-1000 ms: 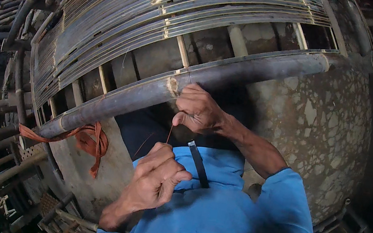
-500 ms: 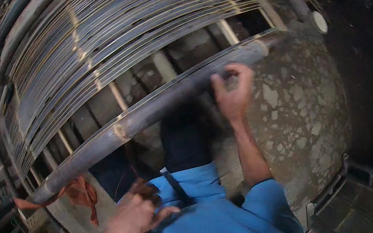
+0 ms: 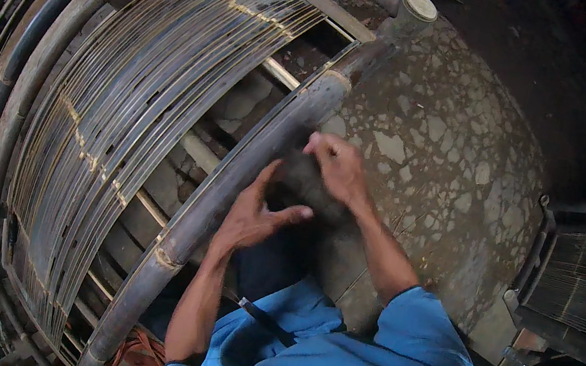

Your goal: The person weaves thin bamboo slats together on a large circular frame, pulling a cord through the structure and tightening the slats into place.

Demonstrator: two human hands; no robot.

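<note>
My left hand (image 3: 254,215) is just right of a thick bamboo pole (image 3: 218,190), with thumb and fingers spread and nothing visible between them. Slightly farther off and to its right, my right hand (image 3: 338,169) is held above the floor near the same pole. Its fingers are curled into a pinch. Whatever may be in that pinch is too small or blurred to make out. Left of the pole, long thin strips (image 3: 148,73) lie side by side across a bamboo frame, bound by pale cross lashings (image 3: 88,158). Dark gaps and crosspieces show between strips and pole.
A cut bamboo end (image 3: 420,6) stands up at the far corner of the frame. Stone-patched floor (image 3: 459,164) stretches to the right. A smaller slatted bamboo seat (image 3: 583,278) is at the right edge. Orange-red cloth (image 3: 139,350) hangs under the pole's near end.
My left hand has moved from near my waist up and away, toward the pole, and its fingers have spread. The right hand has come slightly left. The whole view has shifted.
</note>
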